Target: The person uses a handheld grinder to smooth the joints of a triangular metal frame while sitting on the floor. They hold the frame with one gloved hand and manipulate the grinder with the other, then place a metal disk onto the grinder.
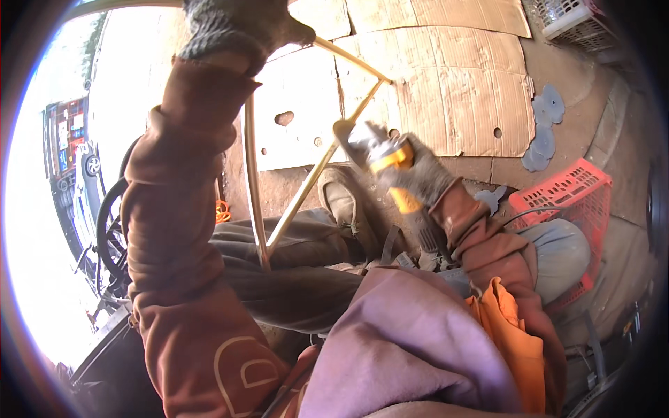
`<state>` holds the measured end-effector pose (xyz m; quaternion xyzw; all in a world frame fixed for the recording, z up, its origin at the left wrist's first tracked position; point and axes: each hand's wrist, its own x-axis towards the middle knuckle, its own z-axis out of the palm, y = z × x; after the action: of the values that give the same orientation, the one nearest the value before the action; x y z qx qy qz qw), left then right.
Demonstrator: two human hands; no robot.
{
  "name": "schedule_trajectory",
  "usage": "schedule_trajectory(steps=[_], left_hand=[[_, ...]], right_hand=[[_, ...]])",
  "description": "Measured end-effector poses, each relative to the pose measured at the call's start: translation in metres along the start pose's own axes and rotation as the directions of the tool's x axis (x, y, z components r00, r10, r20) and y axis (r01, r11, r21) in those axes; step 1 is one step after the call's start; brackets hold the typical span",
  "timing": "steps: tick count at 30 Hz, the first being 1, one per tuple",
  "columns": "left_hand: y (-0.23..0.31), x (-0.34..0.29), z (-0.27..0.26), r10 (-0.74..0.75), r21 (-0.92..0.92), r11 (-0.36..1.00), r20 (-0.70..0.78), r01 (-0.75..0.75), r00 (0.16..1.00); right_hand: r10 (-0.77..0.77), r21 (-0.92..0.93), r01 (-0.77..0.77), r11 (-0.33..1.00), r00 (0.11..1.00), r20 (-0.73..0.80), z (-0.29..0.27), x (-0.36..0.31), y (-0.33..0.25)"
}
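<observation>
Gripping the yellow grinder (404, 200), right fingers (426, 174) aim its disc (343, 136) forward-left, long axis slanting.

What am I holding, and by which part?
Right hand: grinder, by its yellow body. Left hand: apparently the metal frame, near its far end; fingers hidden.

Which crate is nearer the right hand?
The red crate, beside the right knee; the pale crate sits farther from the right hand, near the picture's upper right.
</observation>
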<state>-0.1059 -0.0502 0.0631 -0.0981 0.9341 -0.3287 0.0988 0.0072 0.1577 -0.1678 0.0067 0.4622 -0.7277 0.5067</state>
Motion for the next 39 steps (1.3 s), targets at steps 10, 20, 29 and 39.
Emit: schedule_trajectory(steps=[10,20,29,39], left_hand=[[0.016,0.005,-0.009,0.050,-0.079,0.996,0.172,-0.037,0.984],[0.017,0.012,0.007,-0.043,0.105,0.994,0.122,0.030,0.992],[0.014,0.004,-0.008,0.120,0.062,0.991,0.001,-0.119,0.993],[0.013,-0.013,-0.019,0.186,-0.012,0.982,-0.005,-0.186,0.982]], right_hand=[[-0.036,-0.141,0.069,0.988,0.974,0.225,0.033,-0.031,-0.006],[0.010,0.097,-0.029,0.995,0.983,0.184,0.032,-0.026,-0.005],[0.048,-0.115,-0.043,0.992,0.998,0.047,-0.010,-0.012,-0.014],[0.049,-0.145,-0.021,0.989,0.980,0.192,0.050,-0.045,-0.014]])
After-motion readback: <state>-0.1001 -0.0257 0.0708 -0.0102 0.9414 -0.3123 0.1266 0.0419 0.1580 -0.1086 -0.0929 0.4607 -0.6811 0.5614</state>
